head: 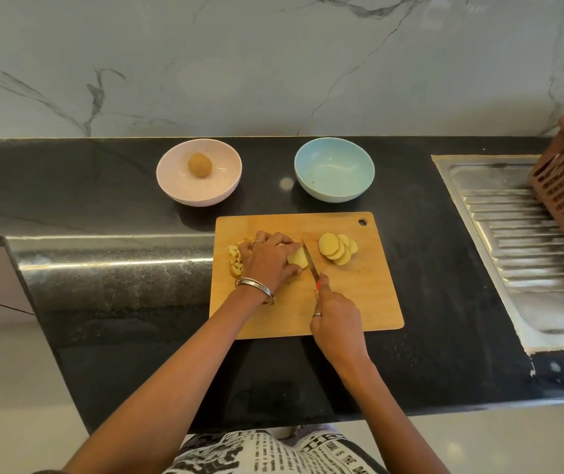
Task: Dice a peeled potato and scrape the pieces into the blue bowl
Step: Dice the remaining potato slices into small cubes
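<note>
On cutting board [359,302] — pale yellow potato slices [338,248]; diced pieces [235,260] at left.

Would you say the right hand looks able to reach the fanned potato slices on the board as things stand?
Probably yes. The slices lie uncovered on the cutting board, just beyond the right hand, with only bare board between. That hand grips the knife, though, so it would need to put it down first.

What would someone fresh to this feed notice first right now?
Most likely the two hands at work mid-board: the left hand pins a potato piece on the cutting board while the right hand holds a knife against it. Round slices lie fanned to the right, diced bits at the board's left edge. Behind, the blue bowl holds no potato yet.
</note>
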